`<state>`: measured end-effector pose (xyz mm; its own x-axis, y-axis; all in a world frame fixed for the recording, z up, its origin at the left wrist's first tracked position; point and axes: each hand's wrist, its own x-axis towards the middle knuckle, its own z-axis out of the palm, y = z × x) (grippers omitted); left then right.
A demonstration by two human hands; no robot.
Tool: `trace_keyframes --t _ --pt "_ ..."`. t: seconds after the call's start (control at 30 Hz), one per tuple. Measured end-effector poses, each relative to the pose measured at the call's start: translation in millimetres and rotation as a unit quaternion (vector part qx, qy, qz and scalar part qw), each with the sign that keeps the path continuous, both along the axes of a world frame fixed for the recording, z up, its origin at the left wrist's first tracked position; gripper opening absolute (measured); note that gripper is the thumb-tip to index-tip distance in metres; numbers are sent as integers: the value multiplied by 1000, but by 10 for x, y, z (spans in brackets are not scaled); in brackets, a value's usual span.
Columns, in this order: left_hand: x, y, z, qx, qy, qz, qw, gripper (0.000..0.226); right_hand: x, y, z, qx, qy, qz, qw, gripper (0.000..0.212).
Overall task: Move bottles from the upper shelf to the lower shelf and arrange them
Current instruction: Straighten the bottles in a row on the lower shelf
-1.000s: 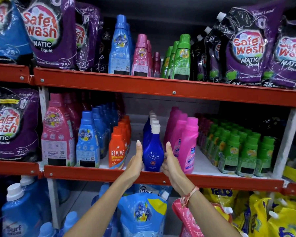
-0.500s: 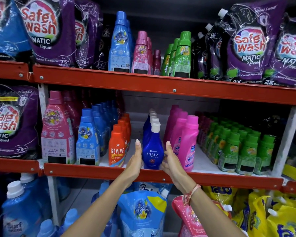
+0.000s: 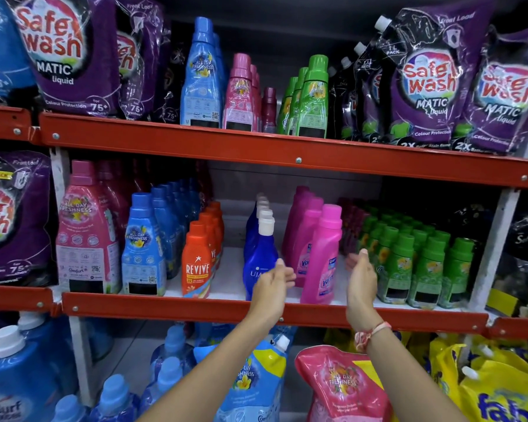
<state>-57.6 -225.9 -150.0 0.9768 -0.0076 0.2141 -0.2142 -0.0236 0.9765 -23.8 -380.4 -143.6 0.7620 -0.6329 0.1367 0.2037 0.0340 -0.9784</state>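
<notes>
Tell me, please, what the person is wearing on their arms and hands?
Both forearms are bare, with no sleeves in view. The right wrist carries a pink and white thread band, tied with loose ends. The left hand and right hand wear no gloves or rings that show.

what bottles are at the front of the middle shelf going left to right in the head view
Big pink All Day Freshness bottle → blue All Day Freshness bottle → orange Revive bottle → blue Ujala bottle → pink Vanish bottle → green bottles.
</notes>
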Motion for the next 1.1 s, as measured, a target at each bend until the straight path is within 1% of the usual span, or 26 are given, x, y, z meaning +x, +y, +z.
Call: trace_keyframes --t 0.03,0.07,0.1,0.13,0.17,0.2,0.27,0.3,0.37,0.4,0.47,0.5,0.57,0.6,0.7,0.77,0.87,1.0,1.03,1.1 --pt "-19 -92 32 15 36 -29 999 64 28 -54 -20 20 37 56 998 69" --pt "-45 -164 67 24 70 -51 996 87 36 -87 -39 40 55 115 991 78" --pt "-81 -221 108 29 100 -72 992 112 21 -95 -45 54 57 168 983 83" --pt "-111 -263 139 31 118 -95 988 133 -22 -82 -28 59 52 209 975 83" --pt "-156 -307 176 37 128 -117 984 139 -79 -57 -5 56 49 231 970 83" --pt "-187 -352 206 40 127 -133 982 131 -133 -29 24 46 48 242 968 83" --pt "-201 -417 225 26 108 -150 982 101 -217 -1 70 22 47 251 967 82" --pt "-211 -427 233 21 100 -154 983 97 -250 -2 87 13 52 250 967 82" --pt "-162 -411 209 22 99 -151 983 121 -290 -18 95 0 64 251 966 83" --pt "-128 -399 191 26 100 -152 983 125 -307 -27 95 -4 71 252 965 85" --pt "-56 -362 151 31 94 -139 985 111 -320 -45 80 -11 84 249 965 89" --pt "-14 -335 130 30 99 -132 986 114 -312 -61 61 -13 88 248 965 90" --pt "44 -280 103 26 109 -124 986 132 -317 -70 45 -11 92 248 964 92" --pt "69 -269 93 16 109 -124 986 129 -333 -63 49 -8 92 248 964 92" --pt "69 -234 116 1 108 -134 985 103 -337 -79 35 -9 87 253 964 94" --pt "64 -211 100 1 97 -144 985 96 -336 -92 40 -7 87 256 963 93" --pt "69 -185 75 -7 110 -154 982 96 -328 -96 52 -2 94 264 960 95" --pt "49 -198 104 -1 102 -149 984 90 -298 -126 14 -11 93 266 959 95" --pt "62 -208 84 5 98 -147 984 92 -288 -143 -5 -14 91 269 959 95" --pt "78 -196 49 32 93 -146 984 105 -281 -152 -31 -16 88 271 958 90"
